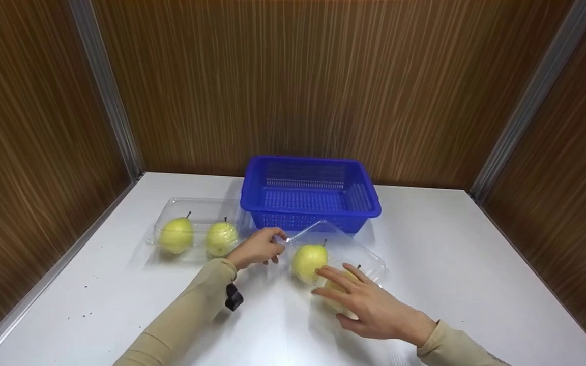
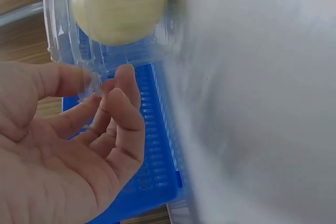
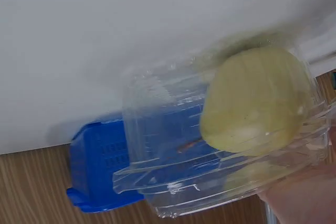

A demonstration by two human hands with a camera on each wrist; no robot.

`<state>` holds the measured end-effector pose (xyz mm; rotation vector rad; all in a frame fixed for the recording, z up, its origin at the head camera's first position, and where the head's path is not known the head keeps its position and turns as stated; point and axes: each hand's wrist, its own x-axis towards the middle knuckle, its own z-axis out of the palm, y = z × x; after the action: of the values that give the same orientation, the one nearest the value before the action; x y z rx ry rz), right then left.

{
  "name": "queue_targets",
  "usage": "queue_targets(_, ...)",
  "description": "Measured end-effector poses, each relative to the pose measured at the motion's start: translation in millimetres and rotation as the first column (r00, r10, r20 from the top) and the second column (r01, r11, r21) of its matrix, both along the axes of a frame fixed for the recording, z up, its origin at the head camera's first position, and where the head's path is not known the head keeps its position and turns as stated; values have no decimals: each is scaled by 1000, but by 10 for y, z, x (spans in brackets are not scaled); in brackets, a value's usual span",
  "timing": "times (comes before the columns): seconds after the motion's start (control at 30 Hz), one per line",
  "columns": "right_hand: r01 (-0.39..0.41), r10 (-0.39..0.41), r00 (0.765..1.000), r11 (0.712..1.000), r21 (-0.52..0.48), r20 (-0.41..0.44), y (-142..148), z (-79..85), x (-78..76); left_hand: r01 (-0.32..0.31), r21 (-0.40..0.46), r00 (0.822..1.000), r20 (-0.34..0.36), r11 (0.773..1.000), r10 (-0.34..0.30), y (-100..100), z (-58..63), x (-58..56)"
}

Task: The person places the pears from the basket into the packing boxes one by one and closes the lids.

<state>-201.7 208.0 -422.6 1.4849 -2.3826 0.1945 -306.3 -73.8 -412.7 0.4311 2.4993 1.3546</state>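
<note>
My left hand (image 1: 260, 247) pinches the near-left corner edge of a clear plastic fruit box (image 1: 356, 249) between thumb and fingers, as the left wrist view also shows. Inside that box sit two yellow-green pears. One pear (image 1: 308, 262) is in plain sight; the other pear (image 3: 254, 98) is mostly covered by my right hand (image 1: 367, 305) in the head view. The right hand's fingers are spread over the box's near-right side. Whether they touch the plastic I cannot tell.
A second clear plastic box (image 1: 201, 208) lies to the left, with a pear (image 1: 176, 235) and another pear (image 1: 221, 239) in it. Behind both boxes stands a blue perforated basket (image 1: 311, 211). Wood-grain panels (image 1: 293, 81) enclose the white table (image 1: 450, 264) at the back and sides.
</note>
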Motion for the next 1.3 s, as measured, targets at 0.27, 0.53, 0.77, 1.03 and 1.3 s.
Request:
queue_targets(0.27, 35, -42, 997, 992, -121, -61, 248, -47, -110, 71, 37, 990, 117, 997, -75, -114, -16, 140)
queue_targets(0.53, 344, -291, 925, 915, -212, 243, 447, -40, -208, 80, 127, 966, 236, 989, -109, -212, -11, 248)
queue_targets(0.77, 578, -208, 606, 778, -246, 768, 463, -17, -276, 50, 239, 950, 289, 970, -120, -215, -26, 294)
queue_targets(1.03, 746, 31, 286, 620, -243, 958, 424, 63, -355, 52, 314, 929, 332, 948, -161, -153, 9, 261)
queue_targets(1.3, 717, 0, 163, 687, -119, 987, 424, 94, -380, 51, 282, 918, 365, 958, -156, -188, 14, 259)
